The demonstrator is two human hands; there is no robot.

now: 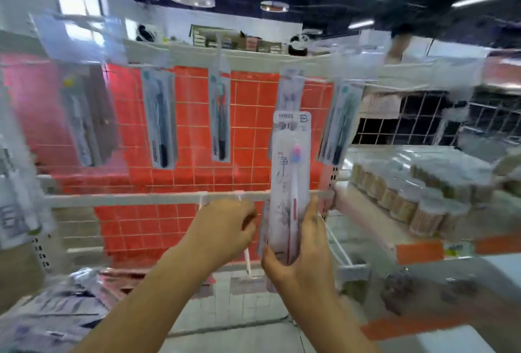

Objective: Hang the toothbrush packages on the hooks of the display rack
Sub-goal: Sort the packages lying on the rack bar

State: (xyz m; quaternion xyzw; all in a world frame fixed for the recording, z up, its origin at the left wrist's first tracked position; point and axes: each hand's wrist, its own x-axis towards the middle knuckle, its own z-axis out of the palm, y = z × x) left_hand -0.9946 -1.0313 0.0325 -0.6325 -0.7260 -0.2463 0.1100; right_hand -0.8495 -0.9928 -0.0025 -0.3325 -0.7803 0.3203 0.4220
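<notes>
Toothbrush package (290, 183) upright, large Chinese characters printed, gripped by right hand (304, 254), left hand (225, 228) curled around white hook (247, 262), display rack (158, 199) crossbar behind.

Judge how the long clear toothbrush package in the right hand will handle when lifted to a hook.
The long clear toothbrush package probably stays fairly stiff: it stands upright above the right hand. Likely light, held from its lower end. Its glossy plastic may slip.

red grid-lined back panel (248, 116), white rail (141, 199), pink-and-blue-headed toothbrush in pale package (290, 183).
</notes>
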